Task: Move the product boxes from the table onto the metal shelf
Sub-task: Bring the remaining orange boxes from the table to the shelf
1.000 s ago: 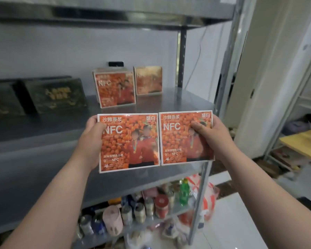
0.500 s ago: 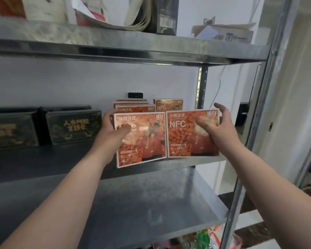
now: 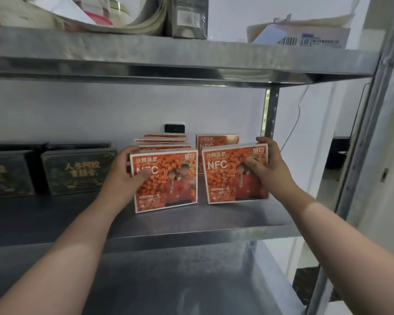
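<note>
Left hand [image 3: 121,176] pinches the left product box [image 3: 168,185]: thumb across the front face, fingers curled behind its left edge. Right hand [image 3: 266,169] grips the right product box [image 3: 228,178] the same way, thumb on the front, fingers hooked over the top right corner. Both boxes are upright, faces toward the camera, with a narrow gap between them. Their bottom edges look to be on the metal shelf [image 3: 214,226] deck, though contact isn't certain.

Behind the left box is a row of same-type boxes [image 3: 164,142], and one more [image 3: 216,140] stands behind the right box. Dark green boxes [image 3: 77,171] sit well to the left on the same deck.

Progress: several boxes are already shelved, and this pair is at the placing stage, not yet released. The table is out of view, so what's left there is unknown.

Versus 0.5 s ago: the pair was edge to edge and held up off the deck; now it's split apart, lower and deeper into the shelf.
</note>
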Motion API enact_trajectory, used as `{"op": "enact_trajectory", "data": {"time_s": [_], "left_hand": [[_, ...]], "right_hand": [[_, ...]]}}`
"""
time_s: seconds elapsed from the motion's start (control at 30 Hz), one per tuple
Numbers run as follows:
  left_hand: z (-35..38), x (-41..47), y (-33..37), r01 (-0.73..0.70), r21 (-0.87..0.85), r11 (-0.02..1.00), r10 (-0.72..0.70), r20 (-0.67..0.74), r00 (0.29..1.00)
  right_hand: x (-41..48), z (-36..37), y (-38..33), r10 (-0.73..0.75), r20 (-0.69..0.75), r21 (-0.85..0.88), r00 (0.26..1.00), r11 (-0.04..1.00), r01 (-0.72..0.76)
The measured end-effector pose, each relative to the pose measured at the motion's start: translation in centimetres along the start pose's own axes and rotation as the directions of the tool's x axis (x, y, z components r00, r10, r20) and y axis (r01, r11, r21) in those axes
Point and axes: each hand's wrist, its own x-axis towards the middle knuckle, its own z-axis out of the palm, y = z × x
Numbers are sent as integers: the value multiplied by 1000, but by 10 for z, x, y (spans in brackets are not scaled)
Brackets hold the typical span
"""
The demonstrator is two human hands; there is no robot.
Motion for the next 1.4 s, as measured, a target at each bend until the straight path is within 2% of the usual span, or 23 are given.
{"op": "enact_trajectory", "data": {"time_s": [0.07,0.1,0.13,0.2,0.23,0.27,0.33,0.43,0.5,0.6,0.77,0.87,1.0,1.27,1.4], "left_hand": [[0,1,1,-83,214,973,96,-49,994],[0,2,5,-144,364,920,174,-52,983],[1,2,10,-209,535,818,265,-30,964],[8,0,21,-295,809,508,408,76,910],[14,-1,25,-315,866,389,434,129,891],[20,-3,29,-324,890,321,435,166,885],[33,-7,32,-321,905,278,406,192,894],[41,-7,28,-303,915,267,409,177,895],[41,-5,23,-306,909,281,424,168,890],[42,-5,16,-326,893,309,429,175,886],[48,-10,3,-293,884,363,436,116,892],[50,-12,-5,-295,862,411,479,71,875],[52,-9,-10,-302,854,424,515,47,856],[51,-9,-13,-313,847,430,519,52,853],[51,-12,-12,-321,850,417,511,72,857]], "right_hand": [[10,-3,9,-14,30,-47,999,999,16],[14,-4,13,-21,50,-70,999,997,25],[18,-4,18,-20,72,-101,997,995,27],[25,-4,25,-24,109,-167,994,985,42],[29,-3,27,-45,119,-215,992,974,70],[32,-2,28,-89,125,-280,988,952,121],[34,1,26,-225,142,-412,964,872,264],[30,10,23,-413,216,-592,885,665,455],[26,18,24,-435,251,-700,865,536,472],[29,28,26,-411,258,-765,874,466,445],[51,36,36,-306,239,-777,922,510,370],[63,44,45,-291,255,-747,922,546,379],[76,55,55,-259,259,-727,930,582,365],[84,67,57,-229,232,-746,945,582,324],[81,66,57,-198,248,-778,948,542,317]]}}
